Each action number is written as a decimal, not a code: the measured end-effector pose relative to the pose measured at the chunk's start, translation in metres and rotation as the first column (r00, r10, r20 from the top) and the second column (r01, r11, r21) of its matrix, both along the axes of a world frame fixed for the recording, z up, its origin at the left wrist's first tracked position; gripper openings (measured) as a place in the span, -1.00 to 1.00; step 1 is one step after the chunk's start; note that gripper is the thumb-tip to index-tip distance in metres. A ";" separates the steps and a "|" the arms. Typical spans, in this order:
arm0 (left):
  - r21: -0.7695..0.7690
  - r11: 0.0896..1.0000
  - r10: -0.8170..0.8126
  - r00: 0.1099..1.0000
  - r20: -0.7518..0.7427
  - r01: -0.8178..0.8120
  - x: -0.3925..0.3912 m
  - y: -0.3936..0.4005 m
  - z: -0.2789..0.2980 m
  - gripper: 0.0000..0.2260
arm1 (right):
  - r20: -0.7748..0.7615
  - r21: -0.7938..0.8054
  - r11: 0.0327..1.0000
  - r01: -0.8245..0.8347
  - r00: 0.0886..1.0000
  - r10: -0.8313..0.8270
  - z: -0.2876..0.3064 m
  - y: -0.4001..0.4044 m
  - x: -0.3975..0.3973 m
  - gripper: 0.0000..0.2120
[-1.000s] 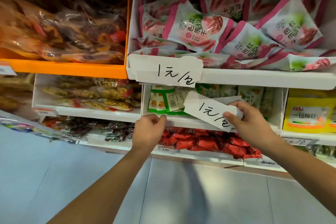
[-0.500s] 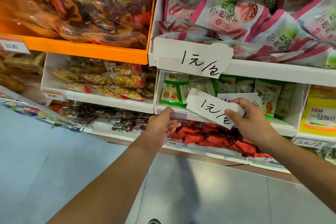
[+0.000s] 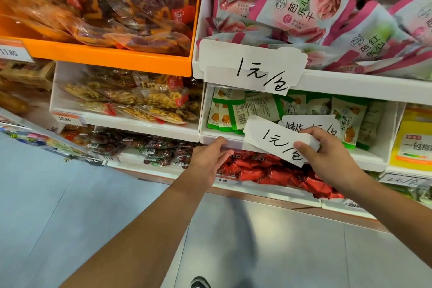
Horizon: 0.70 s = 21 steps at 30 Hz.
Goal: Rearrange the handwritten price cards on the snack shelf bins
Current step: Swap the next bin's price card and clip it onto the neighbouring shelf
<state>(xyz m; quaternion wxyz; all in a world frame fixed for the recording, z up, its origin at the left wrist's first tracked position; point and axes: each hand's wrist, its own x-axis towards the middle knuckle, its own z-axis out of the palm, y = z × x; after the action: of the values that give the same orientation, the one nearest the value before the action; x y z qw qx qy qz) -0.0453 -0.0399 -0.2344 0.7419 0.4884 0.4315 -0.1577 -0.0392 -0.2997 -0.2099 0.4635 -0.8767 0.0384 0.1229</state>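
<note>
A snack shelf with stacked bins, seen from above over a person's two bare forearms. At far left an orange bin (image 3: 112, 58) holds clear bags of dark dried snacks. Below it a white bin (image 3: 131, 124) holds bags of yellow banana chips, with a small printed price tag (image 3: 66, 118) at its front left corner.

The left hand (image 3: 210, 161) rests on the front lip of the middle white bin (image 3: 224, 140); its fingers curl loosely against the edge, and the grip holds nothing that can be seen. That bin holds small green-and-white packets (image 3: 236, 112). Under it lie red wrapped candies (image 3: 268, 170).

Above, a handwritten price card (image 3: 252, 66) is fixed to the front of the upper white bin (image 3: 350, 83), which is filled with pink-and-white packets (image 3: 301, 7).

Right of the left hand, a second handwritten price card (image 3: 275, 140) is tilted in front of the middle bin, held at its right end by the right hand (image 3: 327, 159), pinched between thumb and fingers. Just behind it a third handwritten card (image 3: 308, 124) sits partly hidden in the bin. At far right stands a yellow packet (image 3: 413, 145).
</note>
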 end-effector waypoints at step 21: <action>-0.006 0.998 0.058 0.998 -0.014 -0.058 0.000 -0.005 -0.004 -0.92 | 0.012 0.001 1.000 -0.023 1.000 0.023 -0.003 -0.001 0.003 -0.90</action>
<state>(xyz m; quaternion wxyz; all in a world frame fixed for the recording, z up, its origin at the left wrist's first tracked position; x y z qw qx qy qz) -0.0457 -0.0445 -0.2381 0.7446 0.4723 0.4503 -0.1407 -0.0365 -0.3008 -0.2129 0.4626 -0.8776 0.0253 0.1232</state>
